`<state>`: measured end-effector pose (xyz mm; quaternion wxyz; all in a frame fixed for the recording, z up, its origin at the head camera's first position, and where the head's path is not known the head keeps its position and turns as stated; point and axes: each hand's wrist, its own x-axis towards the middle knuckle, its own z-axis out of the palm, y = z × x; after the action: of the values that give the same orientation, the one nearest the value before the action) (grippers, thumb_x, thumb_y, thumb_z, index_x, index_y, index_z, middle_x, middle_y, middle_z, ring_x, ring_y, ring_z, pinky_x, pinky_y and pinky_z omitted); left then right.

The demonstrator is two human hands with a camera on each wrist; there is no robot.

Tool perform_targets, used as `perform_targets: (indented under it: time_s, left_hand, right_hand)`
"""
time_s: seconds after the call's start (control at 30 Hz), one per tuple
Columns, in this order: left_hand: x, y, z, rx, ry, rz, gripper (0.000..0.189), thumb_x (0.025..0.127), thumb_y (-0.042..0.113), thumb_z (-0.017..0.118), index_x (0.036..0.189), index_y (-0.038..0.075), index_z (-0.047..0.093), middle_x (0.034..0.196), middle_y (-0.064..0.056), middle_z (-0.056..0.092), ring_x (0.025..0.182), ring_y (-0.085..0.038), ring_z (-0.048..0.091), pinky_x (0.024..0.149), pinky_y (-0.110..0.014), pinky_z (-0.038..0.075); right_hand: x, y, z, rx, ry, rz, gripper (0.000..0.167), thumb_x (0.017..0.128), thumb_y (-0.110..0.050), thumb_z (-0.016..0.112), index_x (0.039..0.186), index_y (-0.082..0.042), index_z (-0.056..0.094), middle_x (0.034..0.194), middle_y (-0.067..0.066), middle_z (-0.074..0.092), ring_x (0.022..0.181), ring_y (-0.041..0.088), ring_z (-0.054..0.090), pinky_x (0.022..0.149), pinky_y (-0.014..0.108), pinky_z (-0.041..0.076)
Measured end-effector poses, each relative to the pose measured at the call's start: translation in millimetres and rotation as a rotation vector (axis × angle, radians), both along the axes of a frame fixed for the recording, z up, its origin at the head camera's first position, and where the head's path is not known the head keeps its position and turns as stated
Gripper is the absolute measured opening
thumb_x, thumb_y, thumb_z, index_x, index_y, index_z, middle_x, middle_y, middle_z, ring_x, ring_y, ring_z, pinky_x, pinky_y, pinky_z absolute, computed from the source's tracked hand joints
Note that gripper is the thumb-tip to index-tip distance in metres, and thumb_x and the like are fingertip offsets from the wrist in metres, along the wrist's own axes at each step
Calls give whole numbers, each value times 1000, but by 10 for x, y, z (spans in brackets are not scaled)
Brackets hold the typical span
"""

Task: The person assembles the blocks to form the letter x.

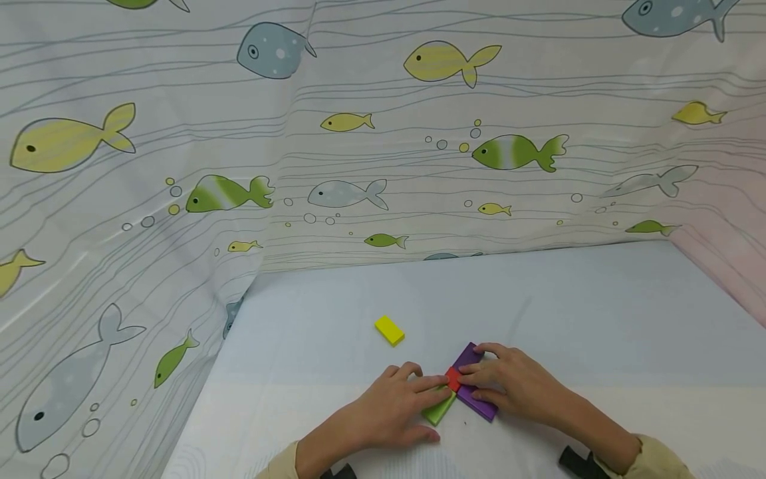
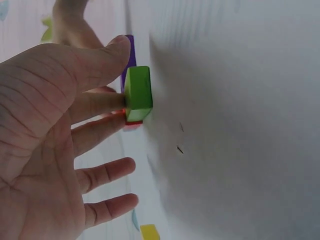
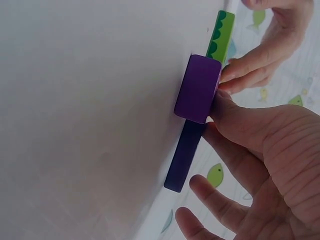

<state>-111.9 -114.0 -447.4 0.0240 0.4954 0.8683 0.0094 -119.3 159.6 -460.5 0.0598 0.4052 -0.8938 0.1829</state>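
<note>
Flat on the white table, two purple blocks [image 1: 469,356] [image 3: 198,90], a green block [image 1: 439,412] and a small red block [image 1: 453,378] lie together, the red one in the middle. My left hand [image 1: 391,407] reaches in from the left; its extended index and middle fingertips touch the red and green blocks, thumb apart on the near side. From the right, my right hand [image 1: 522,386] rests its fingertips on the purple blocks and at the red one. In the right wrist view its thumb lies along the top edge of the nearer purple block, the other fingers loosely spread.
A yellow block [image 1: 390,330] lies alone on the white tabletop [image 1: 598,319], beyond and left of the group. A fish-printed curtain [image 1: 359,153] hangs behind the table and along its left side.
</note>
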Motion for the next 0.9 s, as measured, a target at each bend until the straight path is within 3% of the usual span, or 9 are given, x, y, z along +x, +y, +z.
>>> perform_targets:
  time_s: [0.23, 0.5, 0.67, 0.9]
  left_hand:
    - [-73, -34, 0, 48, -17, 12, 60, 95, 56, 55, 147, 26, 48, 148, 10, 46, 118, -17, 44, 89, -33, 41]
    - [-220, -155, -4, 197, 26, 55, 53, 92, 48, 65, 137, 21, 58, 138, 7, 56, 114, -16, 48, 84, -30, 45]
    - [-341, -256, 0, 285, 31, 100, 51, 89, 43, 72, 131, 18, 63, 131, 6, 59, 112, -17, 49, 86, -31, 46]
    - [-508, -368, 11, 341, 32, 130, 47, 86, 39, 77, 126, 14, 66, 125, 4, 62, 110, -18, 50, 86, -34, 46]
  right_hand:
    - [-6, -8, -4, -12, -7, 1, 32, 87, -27, 76, 119, -21, 74, 122, -9, 68, 119, 34, 55, 89, 53, 49]
    - [-3, -9, -2, 2, -54, -15, 31, 88, -27, 75, 118, -22, 74, 122, -10, 67, 119, 32, 55, 90, 53, 48]
    - [0, -11, 1, 5, -55, -19, 31, 88, -27, 75, 119, -24, 74, 122, -12, 67, 114, 26, 56, 86, 47, 50]
    - [3, -9, -9, -5, -24, -13, 31, 87, -28, 76, 118, -24, 75, 121, -13, 67, 106, 16, 54, 81, 40, 49]
